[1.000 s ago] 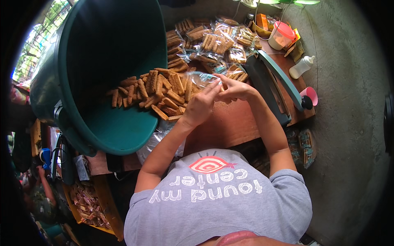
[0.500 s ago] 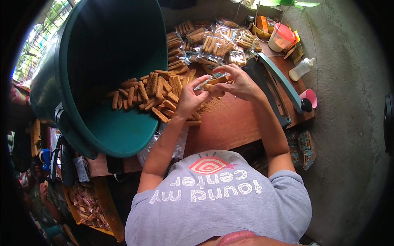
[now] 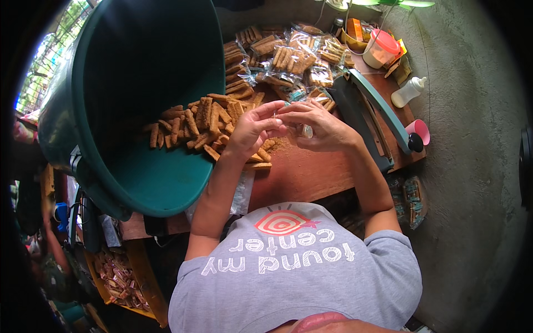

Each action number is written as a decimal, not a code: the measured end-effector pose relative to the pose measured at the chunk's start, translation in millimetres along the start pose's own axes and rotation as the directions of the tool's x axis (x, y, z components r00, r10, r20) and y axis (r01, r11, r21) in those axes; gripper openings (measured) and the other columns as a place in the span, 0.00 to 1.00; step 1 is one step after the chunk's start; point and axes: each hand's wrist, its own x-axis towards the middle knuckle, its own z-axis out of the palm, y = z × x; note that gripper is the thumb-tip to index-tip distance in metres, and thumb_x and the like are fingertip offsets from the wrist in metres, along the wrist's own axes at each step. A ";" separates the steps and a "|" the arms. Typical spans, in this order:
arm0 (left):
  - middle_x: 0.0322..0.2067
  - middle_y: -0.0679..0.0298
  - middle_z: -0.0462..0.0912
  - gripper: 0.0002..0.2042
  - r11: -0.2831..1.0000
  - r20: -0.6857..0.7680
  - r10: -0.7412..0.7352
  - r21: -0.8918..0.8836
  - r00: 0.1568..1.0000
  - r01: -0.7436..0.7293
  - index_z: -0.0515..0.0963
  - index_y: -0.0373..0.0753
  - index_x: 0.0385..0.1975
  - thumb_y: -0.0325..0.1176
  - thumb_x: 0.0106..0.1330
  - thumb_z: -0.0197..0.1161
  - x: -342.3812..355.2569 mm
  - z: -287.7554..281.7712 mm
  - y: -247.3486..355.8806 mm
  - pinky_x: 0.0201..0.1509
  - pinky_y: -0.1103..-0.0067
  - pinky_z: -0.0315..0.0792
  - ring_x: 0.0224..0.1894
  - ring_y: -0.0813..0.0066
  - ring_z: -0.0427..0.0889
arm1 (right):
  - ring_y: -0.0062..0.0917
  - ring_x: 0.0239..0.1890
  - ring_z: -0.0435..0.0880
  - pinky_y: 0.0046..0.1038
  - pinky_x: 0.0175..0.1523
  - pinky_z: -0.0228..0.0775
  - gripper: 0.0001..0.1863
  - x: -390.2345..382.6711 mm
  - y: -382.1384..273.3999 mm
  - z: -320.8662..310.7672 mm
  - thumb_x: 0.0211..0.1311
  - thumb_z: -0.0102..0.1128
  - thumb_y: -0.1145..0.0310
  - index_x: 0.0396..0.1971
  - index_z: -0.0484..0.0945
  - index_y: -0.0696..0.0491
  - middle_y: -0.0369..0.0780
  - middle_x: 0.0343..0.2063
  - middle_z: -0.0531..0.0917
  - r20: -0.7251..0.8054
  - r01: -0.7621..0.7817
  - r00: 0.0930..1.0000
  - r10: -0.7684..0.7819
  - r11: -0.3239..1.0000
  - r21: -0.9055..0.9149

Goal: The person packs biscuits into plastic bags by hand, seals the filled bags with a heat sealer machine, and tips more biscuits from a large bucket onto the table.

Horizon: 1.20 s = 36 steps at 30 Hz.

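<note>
Over the table, my left hand (image 3: 254, 131) and my right hand (image 3: 325, 126) meet with fingertips nearly touching. Both are closed around a small clear plastic bag (image 3: 307, 131), which shows only as shiny bits between the fingers; its contents are hidden. Just past my right fingers lies a packet of brown biscuit sticks (image 3: 322, 96). Beside and behind my left hand, loose biscuit sticks (image 3: 208, 117) are heaped, spilling from a big green tub (image 3: 161, 186) tipped on its side.
Filled clear packets (image 3: 291, 58) are piled at the back. On the right stands a bag sealer (image 3: 383, 111) with a raised arm, near a white bottle (image 3: 408, 92), a pink cup (image 3: 418, 132) and a pink-lidded tub (image 3: 382, 50). A yellow crate (image 3: 150, 286) of wrapped packets sits lower left.
My hands have drawn together and slightly down. The biscuit sticks seen between my fingers before no longer show there, and a packet is now visible past my right fingers.
</note>
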 end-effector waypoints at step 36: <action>0.38 0.64 0.79 0.23 0.978 0.008 -0.131 0.163 0.991 0.128 0.69 0.33 0.47 0.27 0.51 0.69 -2.2 -2.3 -39.2 0.44 0.81 0.73 0.39 0.78 0.79 | 0.16 0.32 0.77 0.21 0.38 0.70 0.11 -8.5 28.9 -11.3 0.59 0.57 0.68 0.39 0.79 0.57 0.36 0.31 0.82 0.187 -0.501 0.858 0.479 0.698 0.512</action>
